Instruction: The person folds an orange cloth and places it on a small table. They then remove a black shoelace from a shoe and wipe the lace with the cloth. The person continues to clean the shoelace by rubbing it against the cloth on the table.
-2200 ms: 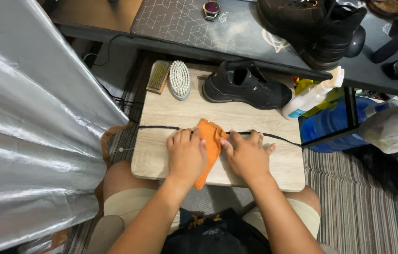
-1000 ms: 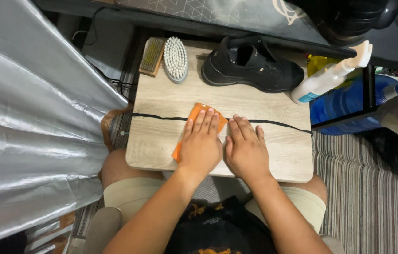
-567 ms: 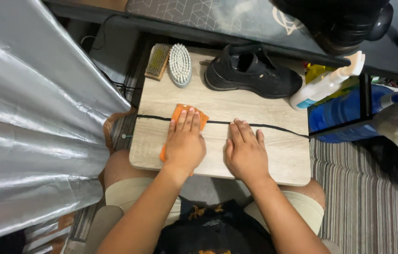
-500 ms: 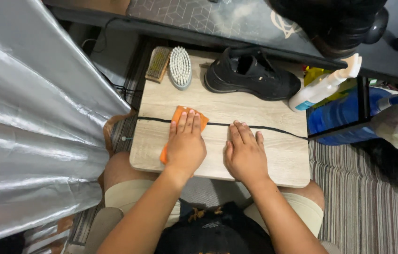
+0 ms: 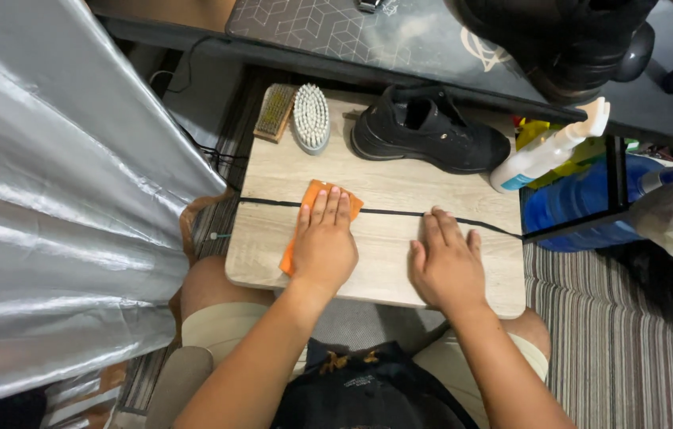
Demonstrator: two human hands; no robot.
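Our left hand (image 5: 324, 242) lies flat, fingers together, pressing the orange cloth (image 5: 310, 208) onto the small wooden table (image 5: 384, 199). Our right hand (image 5: 446, 264) rests flat beside it, fingers spread, on the black lace (image 5: 388, 212). Beyond, a black shoe (image 5: 428, 131) and two brushes (image 5: 297, 115).

We note a small table (image 5: 432, 199) with a pale wood-grain top, set low over the seated lap. To the left hangs a silvery pleated curtain (image 5: 58, 214), glossy, catching soft light in long folds. Beyond the table's far edge runs a dark desk (image 5: 336, 32) covered by a mat (image 5: 376, 36) with a pale geometric line pattern. Below the desk, a shadowed gap with 1 black cable (image 5: 181, 63) looping down. At right, the floor carries a striped rug (image 5: 614, 334) in grey and brown bands. A big blue water bottle (image 5: 583, 199) stands beside the table at right. Light is even, indoor, no window visible.
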